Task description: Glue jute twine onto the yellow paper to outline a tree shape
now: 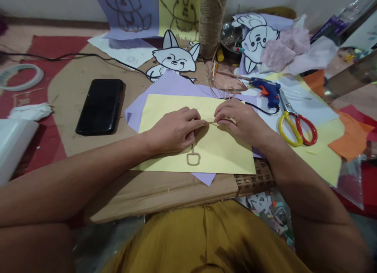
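Observation:
A yellow sheet of paper (165, 159) lies in front of me, over sheets of purple paper (138, 108). On its lower part a small rounded square of brown twine (193, 159) is laid, with a short line of twine rising from it under my left hand. My left hand (179, 127) rests on the sheet, its fingers pressing a strand of twine (212, 122) down. My right hand (237, 118) pinches the same strand a little to the right. Loose twine trails behind my right hand. Faint lines on the sheet are partly hidden by my hands.
A black phone (100, 107) lies left on cardboard (64, 94); a roll of tape (22, 77) is farther left. A blue glue gun (266, 90) and scissors (297, 127) lie right. Behind stand a twine spool (212, 23) and a fox cut-out (175, 57).

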### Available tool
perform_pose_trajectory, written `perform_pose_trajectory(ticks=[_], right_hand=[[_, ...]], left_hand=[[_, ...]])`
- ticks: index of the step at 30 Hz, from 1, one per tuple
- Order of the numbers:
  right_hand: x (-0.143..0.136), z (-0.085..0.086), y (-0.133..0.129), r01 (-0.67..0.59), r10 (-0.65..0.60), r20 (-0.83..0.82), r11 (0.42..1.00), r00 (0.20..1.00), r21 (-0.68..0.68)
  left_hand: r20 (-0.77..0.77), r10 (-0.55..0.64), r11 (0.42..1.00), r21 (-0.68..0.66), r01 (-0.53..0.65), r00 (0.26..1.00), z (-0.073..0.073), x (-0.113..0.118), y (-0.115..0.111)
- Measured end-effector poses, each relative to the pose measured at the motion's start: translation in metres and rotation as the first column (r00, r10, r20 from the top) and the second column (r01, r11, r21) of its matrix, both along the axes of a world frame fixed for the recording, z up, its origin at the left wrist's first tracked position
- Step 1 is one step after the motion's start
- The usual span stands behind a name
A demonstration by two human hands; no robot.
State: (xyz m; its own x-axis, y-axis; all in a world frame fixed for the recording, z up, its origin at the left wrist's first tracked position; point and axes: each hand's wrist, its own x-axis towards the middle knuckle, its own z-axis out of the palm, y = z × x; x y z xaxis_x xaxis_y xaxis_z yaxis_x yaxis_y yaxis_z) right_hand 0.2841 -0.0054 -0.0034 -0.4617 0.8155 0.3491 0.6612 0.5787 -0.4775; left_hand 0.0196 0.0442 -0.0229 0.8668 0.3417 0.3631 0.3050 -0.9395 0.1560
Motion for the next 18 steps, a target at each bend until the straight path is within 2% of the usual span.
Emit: perform_pose_trajectory(ticks=[5, 12, 18], right_hand=[[-0.0018, 0.0034, -0.0009, 0.031, -0.024, 0.055, 0.992, 0.998, -0.125], [-0.003, 0.0047, -0.0035, 0.018, -0.013, 0.046, 0.994, 0.999, -0.107], [-0.0054, 0.0068, -0.0049, 0.081, -0.072, 0.064, 0.985, 0.995, -0.154]], left_hand=[[-0.015, 0.008, 1.0, -0.021, -0.008, 1.0, -0.001, 0.0001, 0.0009], [-0.044, 0.027, 0.999, -0.041, -0.029, 0.999, 0.0023, 0.0009, -0.0007], [-0.052, 0.041, 0.998, -0.055, -0.044, 0.998, 0.0033, 0.0012, -0.0018]])
